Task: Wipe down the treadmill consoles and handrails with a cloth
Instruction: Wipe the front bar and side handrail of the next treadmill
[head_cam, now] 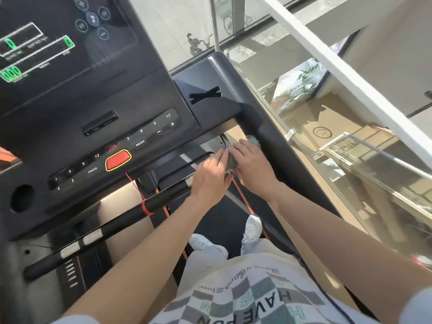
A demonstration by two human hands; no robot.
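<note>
Glass panelling is running along the right of the treadmill console [93, 108]. Just below the console's right end, beside the handrail [263, 127], the left hand [210, 177] and right hand [253, 164] are gripping a bunched grey-green cloth [230, 164], fingers curling over it.

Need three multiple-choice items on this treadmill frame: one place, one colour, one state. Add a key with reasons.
1. The cloth is: A) between the left hand and right hand; B) on the belt; C) on the floor.
2. The big button on the console is: A) blue; B) red; C) white.
3. The screen is: A) dark; B) lit; C) covered.
Key: 1 A, both hands touch it; 2 B, red with a yellow rim; 3 B, green digits glow.
</note>
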